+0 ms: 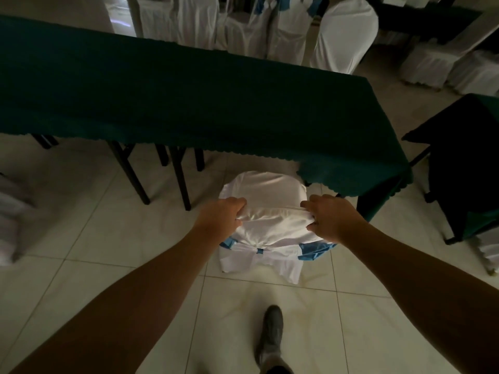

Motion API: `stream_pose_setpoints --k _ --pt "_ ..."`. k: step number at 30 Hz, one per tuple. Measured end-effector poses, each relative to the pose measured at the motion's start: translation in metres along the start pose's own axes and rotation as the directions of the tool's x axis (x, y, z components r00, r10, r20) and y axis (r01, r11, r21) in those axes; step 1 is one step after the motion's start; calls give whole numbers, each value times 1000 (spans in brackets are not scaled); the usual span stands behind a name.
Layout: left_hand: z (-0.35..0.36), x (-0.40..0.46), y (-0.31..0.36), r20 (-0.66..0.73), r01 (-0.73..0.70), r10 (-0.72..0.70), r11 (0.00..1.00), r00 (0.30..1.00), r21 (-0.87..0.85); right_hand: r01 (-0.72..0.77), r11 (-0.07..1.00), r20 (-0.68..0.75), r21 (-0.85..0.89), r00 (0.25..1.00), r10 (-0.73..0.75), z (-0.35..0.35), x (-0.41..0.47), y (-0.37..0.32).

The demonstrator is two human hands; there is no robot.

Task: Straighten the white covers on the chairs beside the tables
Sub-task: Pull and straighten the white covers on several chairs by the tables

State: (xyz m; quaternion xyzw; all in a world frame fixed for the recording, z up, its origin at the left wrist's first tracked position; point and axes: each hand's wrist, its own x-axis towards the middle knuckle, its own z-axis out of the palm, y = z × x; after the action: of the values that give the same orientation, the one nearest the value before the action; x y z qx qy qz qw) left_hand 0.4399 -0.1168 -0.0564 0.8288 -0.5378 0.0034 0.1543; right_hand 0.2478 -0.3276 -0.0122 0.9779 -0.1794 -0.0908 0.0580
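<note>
A chair in a white cover (266,190) stands in front of me, its seat partly under the long table with a dark green cloth (162,98). A blue sash (314,251) is tied around its back. My left hand (220,215) grips the top edge of the chair back's cover at its left corner. At the right corner, my right hand (330,218) grips the same edge. The fabric between both hands is bunched into a ridge.
Black table legs (179,179) stand left of the chair. Several more white-covered chairs (345,36) line the far side of the table. A second green-clothed table (467,163) is at the right, another covered chair (10,220) at the left. My shoe (271,336) is on the tiled floor.
</note>
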Motion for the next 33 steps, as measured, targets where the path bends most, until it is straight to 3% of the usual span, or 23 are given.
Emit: stream_pose_setpoints --k 12,18,26,33 --pt "23 154 -6 45 145 -147 988 988 59 99 992 -55 82 994 -94 -3 131 111" --pt "42 211 -17 -22 151 -149 984 989 98 123 988 -52 94 992 -118 -2 179 149" --pt "53 254 -51 18 109 -118 957 993 268 115 988 -48 103 993 -111 7 221 158" --pt "62 262 -67 69 120 -135 974 988 192 75 994 -5 84 997 -75 13 235 149"
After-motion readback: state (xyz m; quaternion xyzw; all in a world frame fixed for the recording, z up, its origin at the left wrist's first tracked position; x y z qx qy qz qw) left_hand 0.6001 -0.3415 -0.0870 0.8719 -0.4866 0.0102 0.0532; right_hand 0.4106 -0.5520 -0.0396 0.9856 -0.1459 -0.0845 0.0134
